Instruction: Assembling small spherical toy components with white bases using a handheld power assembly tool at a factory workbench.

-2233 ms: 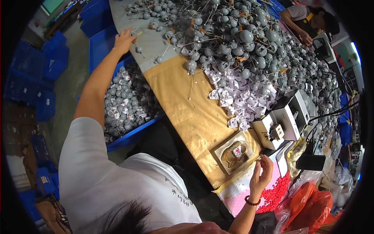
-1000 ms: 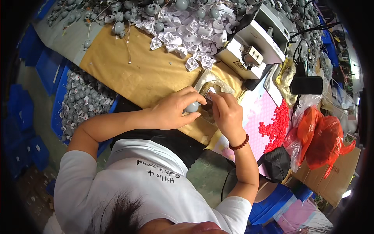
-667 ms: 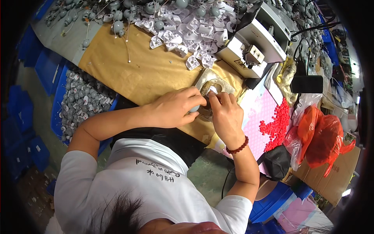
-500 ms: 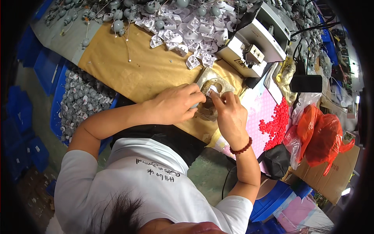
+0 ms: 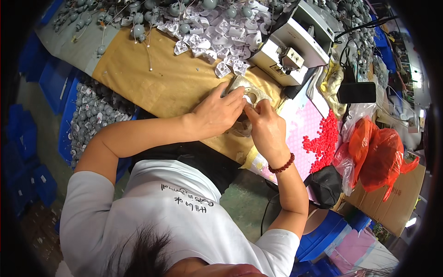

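A worn, pale block-like holder (image 5: 262,94) with a round opening lies on the tan-covered table. At its near side, a small white plastic piece (image 5: 248,99) shows between my fingertips, mostly covered. My left hand (image 5: 218,112) reaches in from the left, its bent fingertips closed on the white piece. From the right, my right hand (image 5: 268,131) presses thumb and bent fingers against the same piece. A red bead bracelet (image 5: 282,164) circles my right wrist. Whatever lies under both palms is hidden.
White plastic parts (image 5: 221,37) and grey balls with wires (image 5: 138,31) pile up at the back. A white metal machine (image 5: 288,53) stands back right. Small red pieces (image 5: 324,143) lie on the right; a phone (image 5: 357,93) and red bags (image 5: 380,157) are beyond. A blue bin (image 5: 64,138) holds grey balls.
My left hand has shifted up, its fingertips now against the white piece. My right hand has moved slightly left and closer to it. The whole view has shifted a little.
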A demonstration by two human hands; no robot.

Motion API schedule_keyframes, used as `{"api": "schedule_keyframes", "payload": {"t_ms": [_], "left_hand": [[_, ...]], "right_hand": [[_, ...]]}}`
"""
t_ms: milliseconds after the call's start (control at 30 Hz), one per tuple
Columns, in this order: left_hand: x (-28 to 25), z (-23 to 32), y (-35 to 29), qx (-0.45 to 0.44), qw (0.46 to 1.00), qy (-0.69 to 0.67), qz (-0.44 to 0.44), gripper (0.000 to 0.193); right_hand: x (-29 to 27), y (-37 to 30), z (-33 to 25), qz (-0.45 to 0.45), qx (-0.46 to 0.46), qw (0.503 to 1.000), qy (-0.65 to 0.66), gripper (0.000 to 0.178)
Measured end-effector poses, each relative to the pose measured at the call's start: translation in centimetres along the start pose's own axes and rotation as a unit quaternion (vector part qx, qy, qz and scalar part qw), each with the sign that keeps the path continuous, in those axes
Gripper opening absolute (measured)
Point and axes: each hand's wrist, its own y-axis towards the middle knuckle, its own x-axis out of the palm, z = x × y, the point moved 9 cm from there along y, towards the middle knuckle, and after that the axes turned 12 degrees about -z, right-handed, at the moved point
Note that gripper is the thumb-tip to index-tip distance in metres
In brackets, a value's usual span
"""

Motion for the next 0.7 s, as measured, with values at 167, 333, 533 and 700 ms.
{"api": "schedule_keyframes", "payload": {"t_ms": [167,333,533,700], "left_hand": [[-0.1,0.5,0.3,0.023,0.993,0.112,0.002,0.035],[0.2,0.6,0.5,0.042,0.998,0.037,-0.012,0.039],[-0.2,0.2,-0.1,0.059,0.998,0.028,0.02,0.039],[-0.1,-0.1,-0.2,0.064,0.997,0.028,0.033,0.039]], "right_hand": [[0.2,0.2,1.1,-0.02,-0.005,0.999,0.034,0.04],[2.5,-2.3,8.0,-0.071,0.034,0.912,0.402,0.047],[5.3,-4.0,11.6,0.106,0.051,0.74,0.662,0.037],[5.4,-2.0,10.8,0.199,0.004,0.589,0.783,0.04]]}}
